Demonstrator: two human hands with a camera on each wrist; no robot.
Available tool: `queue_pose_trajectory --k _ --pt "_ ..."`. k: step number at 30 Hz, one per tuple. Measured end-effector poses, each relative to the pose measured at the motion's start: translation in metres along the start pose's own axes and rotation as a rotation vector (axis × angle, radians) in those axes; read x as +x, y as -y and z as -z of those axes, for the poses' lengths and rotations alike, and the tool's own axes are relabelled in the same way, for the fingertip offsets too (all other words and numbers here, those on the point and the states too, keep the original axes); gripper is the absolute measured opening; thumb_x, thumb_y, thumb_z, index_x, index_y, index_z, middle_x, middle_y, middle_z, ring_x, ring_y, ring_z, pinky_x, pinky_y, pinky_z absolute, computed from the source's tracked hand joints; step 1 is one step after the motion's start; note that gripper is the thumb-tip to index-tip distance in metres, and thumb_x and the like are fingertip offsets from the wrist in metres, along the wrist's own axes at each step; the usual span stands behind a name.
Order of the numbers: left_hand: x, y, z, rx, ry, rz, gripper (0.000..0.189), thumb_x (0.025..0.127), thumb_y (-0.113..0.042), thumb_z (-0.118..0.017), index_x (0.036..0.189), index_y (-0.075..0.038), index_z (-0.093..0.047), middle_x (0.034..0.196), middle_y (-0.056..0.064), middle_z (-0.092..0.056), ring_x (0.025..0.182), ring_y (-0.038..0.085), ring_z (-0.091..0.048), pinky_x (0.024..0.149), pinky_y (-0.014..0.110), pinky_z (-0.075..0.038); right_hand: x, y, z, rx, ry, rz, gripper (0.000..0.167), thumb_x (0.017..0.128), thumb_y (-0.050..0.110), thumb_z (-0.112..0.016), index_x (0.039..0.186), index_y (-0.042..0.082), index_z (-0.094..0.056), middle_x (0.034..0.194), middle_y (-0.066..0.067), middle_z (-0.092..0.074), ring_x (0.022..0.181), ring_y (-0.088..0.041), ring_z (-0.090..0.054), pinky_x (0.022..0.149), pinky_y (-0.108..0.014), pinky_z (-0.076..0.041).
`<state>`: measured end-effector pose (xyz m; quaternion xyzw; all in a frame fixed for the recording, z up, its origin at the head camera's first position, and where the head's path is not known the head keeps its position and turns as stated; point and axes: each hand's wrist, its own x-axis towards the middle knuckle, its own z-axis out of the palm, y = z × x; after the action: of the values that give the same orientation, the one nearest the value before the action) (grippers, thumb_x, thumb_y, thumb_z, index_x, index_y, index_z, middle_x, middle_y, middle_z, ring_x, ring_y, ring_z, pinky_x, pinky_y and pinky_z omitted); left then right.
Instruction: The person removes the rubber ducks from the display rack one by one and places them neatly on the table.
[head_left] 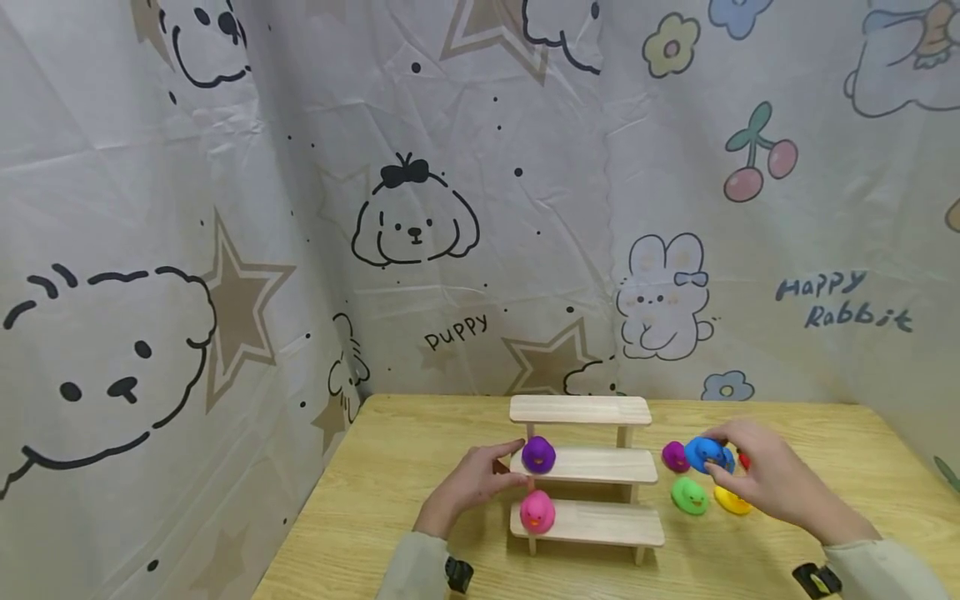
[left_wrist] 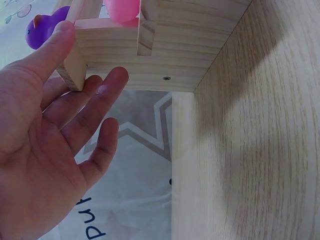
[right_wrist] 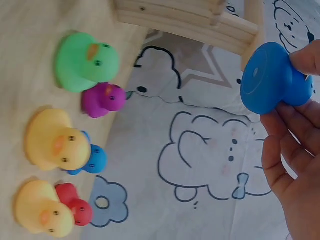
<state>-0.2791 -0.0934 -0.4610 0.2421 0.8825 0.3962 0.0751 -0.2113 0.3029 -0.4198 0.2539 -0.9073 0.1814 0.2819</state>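
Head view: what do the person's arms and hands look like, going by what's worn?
Both hands are bare, with no gloves or rings to be seen: left hand and right hand. Each arm wears a plain, pale greyish-beige sleeve, left sleeve and right sleeve. A small, dark device sits at each wrist, left device and right device. No cables show.

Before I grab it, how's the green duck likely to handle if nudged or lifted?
The green duck should slide more than roll, since it sits on a broad bottom. Its smooth, rounded sides may feel slightly slippery. It's probably light: fingers alone hold up the similar raised blue duck.
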Motion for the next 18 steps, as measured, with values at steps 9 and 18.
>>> queue_pose_trajectory --k 9,18 --pt "0.000 0.002 -0.001 -0.004 -0.004 -0.008 0.065 0.083 -0.039 -0.070 0.139 -0.014 -0.049 0.122 0.007 -0.061 0.078 0.008 -0.057 0.065 0.025 -0.047 -0.026 -0.003 -0.014 0.028 0.090 -0.073 0.037 0.065 0.010 -0.085 0.093 0.017 -0.063 0.092 0.013 -0.057 0.081 -0.006 -0.053 0.068 -0.029 -0.052" --pt "0.001 0.003 -0.001 0.004 -0.001 0.001 0.062 0.085 -0.037 -0.070 0.139 -0.016 -0.049 0.123 0.006 -0.061 0.081 0.008 -0.058 0.067 0.025 -0.047 -0.040 0.000 -0.023 0.073 0.268 -0.221 0.034 0.070 0.017 -0.084 0.097 0.016 -0.063 0.091 0.012 -0.057 0.083 -0.007 -0.054 0.074 -0.032 -0.053"
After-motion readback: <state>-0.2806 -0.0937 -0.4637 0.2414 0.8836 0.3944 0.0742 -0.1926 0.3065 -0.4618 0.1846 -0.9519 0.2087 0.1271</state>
